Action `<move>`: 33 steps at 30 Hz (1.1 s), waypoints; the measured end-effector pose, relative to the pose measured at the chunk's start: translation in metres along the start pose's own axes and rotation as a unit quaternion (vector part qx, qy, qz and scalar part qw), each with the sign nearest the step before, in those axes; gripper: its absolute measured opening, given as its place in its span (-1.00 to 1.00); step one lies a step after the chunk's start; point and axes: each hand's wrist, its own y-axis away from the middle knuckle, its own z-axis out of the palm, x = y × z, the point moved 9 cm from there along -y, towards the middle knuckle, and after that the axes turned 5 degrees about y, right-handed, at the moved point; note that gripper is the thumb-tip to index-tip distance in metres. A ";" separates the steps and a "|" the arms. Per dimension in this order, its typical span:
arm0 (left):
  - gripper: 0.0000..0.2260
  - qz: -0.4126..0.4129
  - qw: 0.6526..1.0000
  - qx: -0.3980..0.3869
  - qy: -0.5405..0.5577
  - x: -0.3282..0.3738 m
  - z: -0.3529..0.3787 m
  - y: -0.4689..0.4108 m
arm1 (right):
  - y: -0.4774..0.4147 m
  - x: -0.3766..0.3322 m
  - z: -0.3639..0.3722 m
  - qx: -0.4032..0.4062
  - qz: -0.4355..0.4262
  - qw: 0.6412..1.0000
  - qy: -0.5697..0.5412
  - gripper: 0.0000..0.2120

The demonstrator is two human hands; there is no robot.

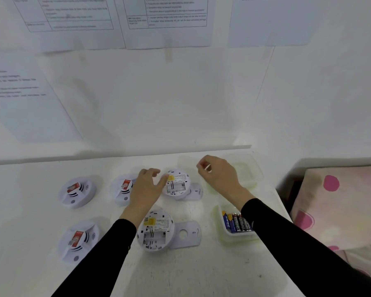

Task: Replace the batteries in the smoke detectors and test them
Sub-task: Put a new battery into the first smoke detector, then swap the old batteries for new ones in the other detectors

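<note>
Table (201, 271) view from the head camera, five smoke detectors out.

- Far open detector (176, 185), back up, battery bay bare. It lies between the two hands. Its mounting plate (196, 190) sits at its 3 o'clock, tucked under the rim.
- Left hand (147, 185) at that detector's 9 o'clock. Fingers are loosely bent, holding nothing, and the thumb tip touches the rim by the yellow sticker.
- Right hand (219, 174) at its 2 o'clock, raised over a clear tub (247, 176), with fingers curled in. I see a pale fleck at the fingertips but cannot tell whether anything is gripped.
- Near open detector (155, 231) at 6 o'clock of the left hand, bay also bare, second plate (186, 233) beside it.
- Three closed detectors with red tags: (123, 189), partly behind the left hand, (76, 192) and (78, 240).
- Batteries (237, 221) lie in a battery tub (221, 230) under the right forearm.
</note>
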 end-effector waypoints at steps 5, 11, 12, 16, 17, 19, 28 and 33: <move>-0.51 -0.051 0.985 0.119 -0.114 -0.035 -0.043 0.002 | 0.011 -0.045 0.031 -0.042 -0.091 0.995 -0.010 -0.88; -0.06 -0.119 0.987 0.019 -0.110 -0.086 -0.045 0.007 | 0.018 -0.081 0.069 -0.085 -0.157 0.983 -0.044 -0.89; -0.06 -0.112 0.991 0.034 -0.067 -0.083 -0.048 0.010 | 0.019 -0.088 0.075 -0.093 -0.167 0.980 -0.057 -0.90; -0.50 -0.160 0.885 0.009 0.437 -0.052 -0.047 0.034 | 0.023 -0.109 0.089 -0.092 -0.170 0.975 -0.105 -0.77; -0.60 -0.170 0.809 -0.040 0.562 -0.036 -0.040 0.041 | 0.025 -0.114 0.089 -0.087 -0.169 0.974 -0.122 -0.71; -0.59 -0.180 0.689 -0.091 0.696 -0.015 -0.038 0.054 | 0.029 -0.122 0.085 -0.076 -0.169 0.970 -0.156 -0.55; -0.45 -0.188 0.651 -0.109 0.728 -0.004 -0.029 0.060 | 0.035 -0.136 0.054 -0.037 -0.243 0.963 -0.106 -0.33; -0.49 -0.163 0.675 -0.138 0.706 -0.003 -0.026 0.055 | 0.031 -0.141 0.055 -0.084 -0.256 0.959 -0.089 -0.28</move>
